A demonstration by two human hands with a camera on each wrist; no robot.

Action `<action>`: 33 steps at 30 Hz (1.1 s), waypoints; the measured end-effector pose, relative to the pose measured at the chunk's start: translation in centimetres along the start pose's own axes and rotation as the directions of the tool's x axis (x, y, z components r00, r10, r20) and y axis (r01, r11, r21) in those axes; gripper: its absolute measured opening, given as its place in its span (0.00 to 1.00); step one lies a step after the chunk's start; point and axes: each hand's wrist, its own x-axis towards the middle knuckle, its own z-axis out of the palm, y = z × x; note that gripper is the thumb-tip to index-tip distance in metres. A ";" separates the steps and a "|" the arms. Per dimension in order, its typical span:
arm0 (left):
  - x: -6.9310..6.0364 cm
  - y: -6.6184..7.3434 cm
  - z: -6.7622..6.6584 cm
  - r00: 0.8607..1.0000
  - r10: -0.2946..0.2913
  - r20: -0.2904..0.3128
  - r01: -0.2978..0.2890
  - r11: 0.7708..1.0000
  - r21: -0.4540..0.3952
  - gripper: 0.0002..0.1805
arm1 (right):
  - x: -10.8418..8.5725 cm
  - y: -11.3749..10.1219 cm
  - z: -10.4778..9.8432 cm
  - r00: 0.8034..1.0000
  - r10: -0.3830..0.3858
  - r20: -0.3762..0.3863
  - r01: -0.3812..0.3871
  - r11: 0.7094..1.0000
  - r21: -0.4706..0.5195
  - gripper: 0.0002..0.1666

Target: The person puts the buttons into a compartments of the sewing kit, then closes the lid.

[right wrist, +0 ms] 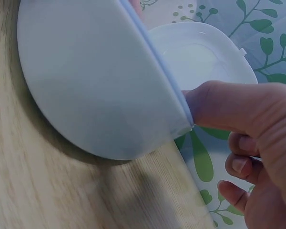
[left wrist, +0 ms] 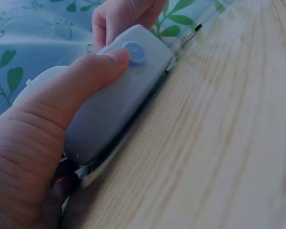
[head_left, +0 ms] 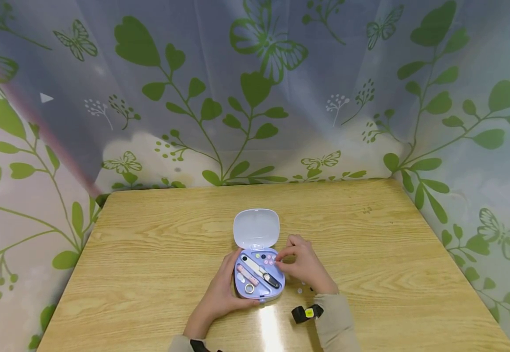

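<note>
A lavender box stands on the table with its pale lid raised. My left hand holds its left side; in the left wrist view the thumb of that hand lies on the round front catch. Over the upper right compartment, where small pink, green and black buttons lie, is my right hand, thumb and forefinger close together. In the right wrist view the box wall hides the fingertips of my right hand; whether they pinch a button, I cannot tell.
Inside the box lie a white-and-black tool, a pink patterned piece and a round metallic ring. A few small loose buttons are on the wooden table, right of the box. Patterned curtains hang behind.
</note>
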 end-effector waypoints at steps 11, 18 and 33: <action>0.0 -0.1 0.0 1.000 -0.028 0.003 0.028 0.999 -0.017 0.72 | -0.1 0.2 -0.3 0.999 -0.022 -0.030 0.023 0.999 0.039 0.07; 0.0 -0.1 0.0 0.999 -0.036 0.003 0.036 0.999 -0.016 0.72 | -0.1 0.1 -1.0 0.996 -0.060 -0.069 0.067 0.992 0.106 0.08; 0.1 0.0 0.0 1.000 -0.022 -0.002 0.023 1.000 0.011 0.72 | -0.8 0.8 -2.6 0.995 -0.014 -0.104 0.030 0.988 0.149 0.08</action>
